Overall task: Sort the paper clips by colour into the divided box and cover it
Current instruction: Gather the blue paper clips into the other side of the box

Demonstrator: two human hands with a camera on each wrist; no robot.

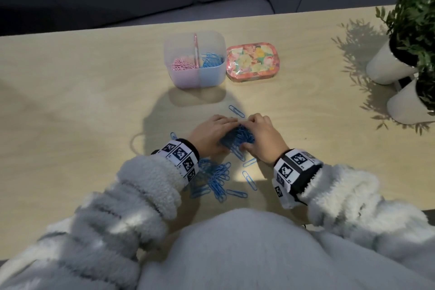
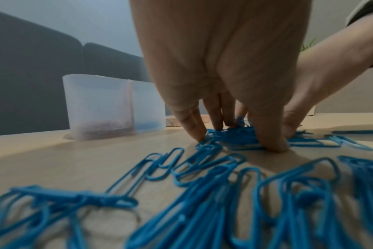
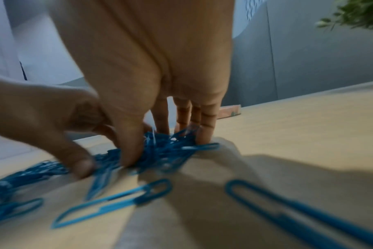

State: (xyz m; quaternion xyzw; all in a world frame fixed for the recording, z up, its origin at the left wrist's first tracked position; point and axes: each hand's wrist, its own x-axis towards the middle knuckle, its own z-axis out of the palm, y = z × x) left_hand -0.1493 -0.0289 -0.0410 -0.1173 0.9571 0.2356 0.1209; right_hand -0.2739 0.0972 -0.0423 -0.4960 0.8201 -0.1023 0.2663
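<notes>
A translucent divided box (image 1: 197,77) stands at the table's far middle, with pink paper clips (image 1: 182,65) in its left half and blue paper clips (image 1: 211,59) in its right half. Its floral lid (image 1: 253,61) lies flat just to the right of it. Nearer me, my left hand (image 1: 210,133) and right hand (image 1: 262,136) close from both sides round a heap of blue clips (image 1: 237,138) on the table, with fingers curled and fingertips down. In the wrist views the left hand (image 2: 234,134) and right hand (image 3: 166,148) dig into that heap (image 3: 166,151).
More loose blue clips (image 1: 216,178) lie in a pile by my left wrist, with a few scattered singles (image 1: 236,110) around. Two white pots with green plants (image 1: 400,59) stand at the right edge. The table's far edge runs just behind the box.
</notes>
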